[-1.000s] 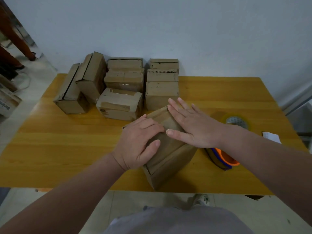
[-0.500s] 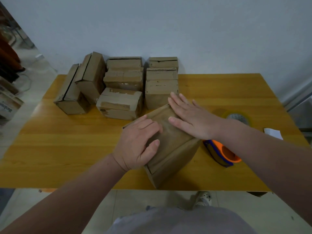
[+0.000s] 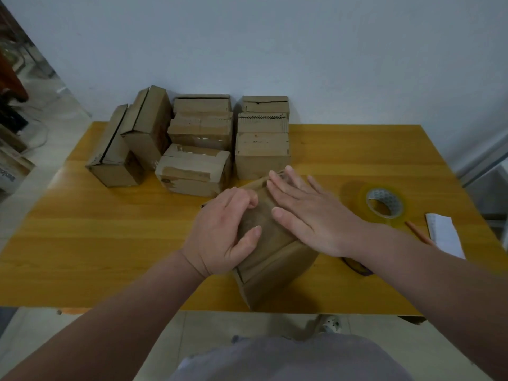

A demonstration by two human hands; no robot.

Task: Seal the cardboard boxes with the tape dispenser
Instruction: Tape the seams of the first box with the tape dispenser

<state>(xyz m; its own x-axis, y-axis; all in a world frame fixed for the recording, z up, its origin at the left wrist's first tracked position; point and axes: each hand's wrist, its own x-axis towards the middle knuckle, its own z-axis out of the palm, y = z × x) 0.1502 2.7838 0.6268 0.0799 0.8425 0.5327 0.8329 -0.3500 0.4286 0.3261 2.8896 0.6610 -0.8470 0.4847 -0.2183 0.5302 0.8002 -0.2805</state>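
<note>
A brown cardboard box (image 3: 275, 270) lies at an angle near the table's front edge, flaps closed. My left hand (image 3: 222, 232) grips its left side, fingers curled on top and thumb pressed to the lid. My right hand (image 3: 310, 215) lies flat and spread on the lid, pressing it down. The tape dispenser (image 3: 357, 266) is almost hidden under my right forearm; only a dark sliver shows. Neither hand touches it.
Several more cardboard boxes (image 3: 195, 171) are grouped at the back left of the yellow wooden table (image 3: 96, 237). A roll of clear tape (image 3: 384, 206), a pencil (image 3: 419, 233) and a white paper slip (image 3: 445, 237) lie to the right.
Both hands stay on the box; my left fingers curl a little tighter. My right forearm now covers the orange and blue dispenser, and the tape roll shows fully.
</note>
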